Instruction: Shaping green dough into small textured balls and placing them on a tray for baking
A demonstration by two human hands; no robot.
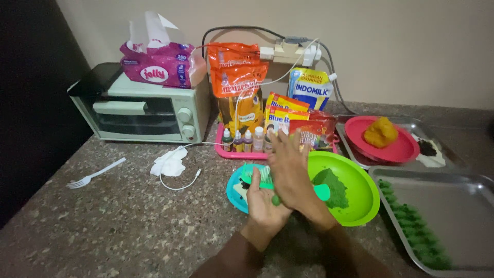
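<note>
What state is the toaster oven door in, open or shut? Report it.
Shut. The toaster oven door sits flush with its front, handle up top, and no gap shows around the glass.

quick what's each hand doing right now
Left hand: open, palm up, green dough ball on it.
Right hand: open, flat, pressed on the ball.

There are two round plastic plates, one green (360, 206) and one red (399, 150), two rectangular metal trays (453, 193) (411, 122), one white plastic fork (95, 174), one mint-green toaster oven (141, 116) and four small dropper bottles (246, 140).
</note>
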